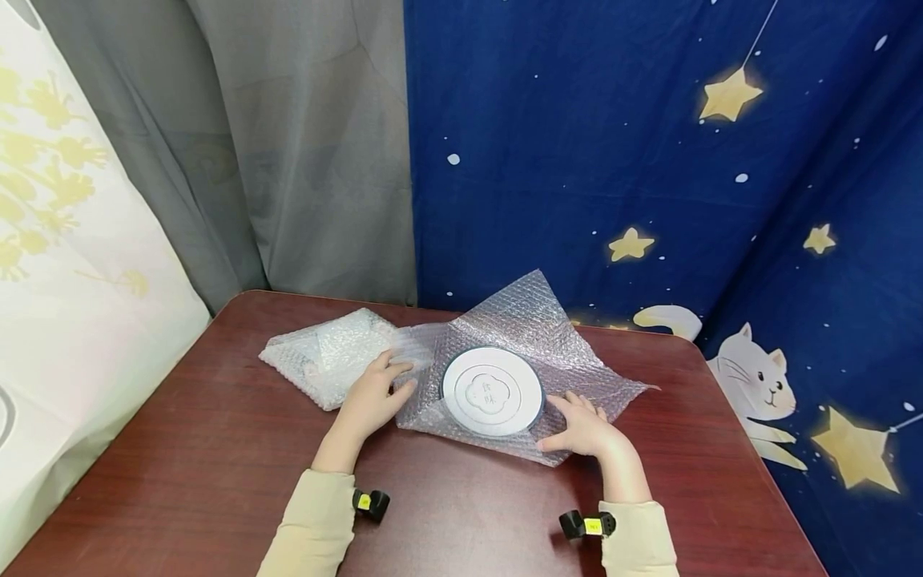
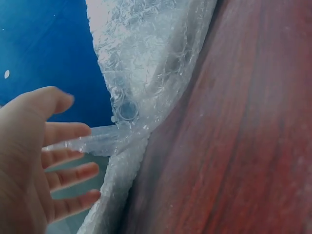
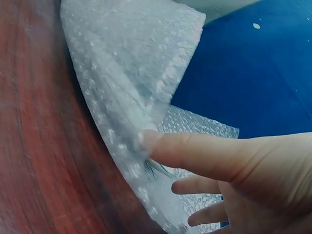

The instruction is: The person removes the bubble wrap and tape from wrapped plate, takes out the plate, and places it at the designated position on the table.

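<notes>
In the head view, a round white plate (image 1: pixel 469 377) with a dark blue rim and a flower-shaped mark at its centre lies on a sheet of bubble wrap (image 1: pixel 537 320). Part of the sheet's near edge covers the plate's lower left. My left hand (image 1: pixel 375 397) is at the sheet's left side, fingers spread, and a thin strip of wrap reaches its fingers in the left wrist view. On the plate's right, my right hand (image 1: pixel 582 429) has its thumb against the near part of the wrap, with its other fingers extended beyond the plate's edge.
A bubble-wrapped packet (image 1: pixel 339 349) lies left of the sheet, close to my left hand. The dark red table (image 1: pixel 447 513) ends at the back against grey (image 1: pixel 324 160) and blue curtains (image 1: pixel 541 160). The sheet's far corner rises toward the blue curtain.
</notes>
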Demonstrator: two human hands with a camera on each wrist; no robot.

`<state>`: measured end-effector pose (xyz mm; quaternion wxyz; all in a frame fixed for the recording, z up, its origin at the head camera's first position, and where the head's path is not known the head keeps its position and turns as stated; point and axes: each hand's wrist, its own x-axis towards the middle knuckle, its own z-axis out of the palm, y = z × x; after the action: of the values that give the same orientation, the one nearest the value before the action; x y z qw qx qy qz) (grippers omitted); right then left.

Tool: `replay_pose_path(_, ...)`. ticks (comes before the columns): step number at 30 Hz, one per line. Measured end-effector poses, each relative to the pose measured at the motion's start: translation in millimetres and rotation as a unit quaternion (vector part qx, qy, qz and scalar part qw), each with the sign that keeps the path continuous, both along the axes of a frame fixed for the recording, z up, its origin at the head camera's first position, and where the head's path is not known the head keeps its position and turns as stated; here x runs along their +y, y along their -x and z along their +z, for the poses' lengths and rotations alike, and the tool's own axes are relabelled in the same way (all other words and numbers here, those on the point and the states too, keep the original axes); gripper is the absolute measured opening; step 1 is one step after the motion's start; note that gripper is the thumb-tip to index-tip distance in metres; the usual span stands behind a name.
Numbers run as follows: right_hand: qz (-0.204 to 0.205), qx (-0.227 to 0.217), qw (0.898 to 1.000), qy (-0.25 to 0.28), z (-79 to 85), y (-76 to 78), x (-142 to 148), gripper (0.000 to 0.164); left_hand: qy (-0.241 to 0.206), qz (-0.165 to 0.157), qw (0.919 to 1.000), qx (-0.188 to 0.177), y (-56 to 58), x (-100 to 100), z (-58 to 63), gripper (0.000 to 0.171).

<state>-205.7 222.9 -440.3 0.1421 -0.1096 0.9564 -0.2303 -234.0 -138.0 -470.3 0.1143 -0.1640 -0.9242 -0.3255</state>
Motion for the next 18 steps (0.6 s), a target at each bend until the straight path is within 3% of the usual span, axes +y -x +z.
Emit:
replay_pose_path(10, -0.002, -0.014, 1.000, 0.002, -4.2, -4.5, -6, 0.100, 0.035, -0.004, 0.9976, -0.059, -2.4, 0, -2.5, 0.084)
replay_pose_path(18, 0.001, -0.015, 1.000, -0.003, -13.0, -7.6, -5, 0.103, 0.087, -0.039, 0.9868, -0.131, -6.3, -1, -2.8, 0.104)
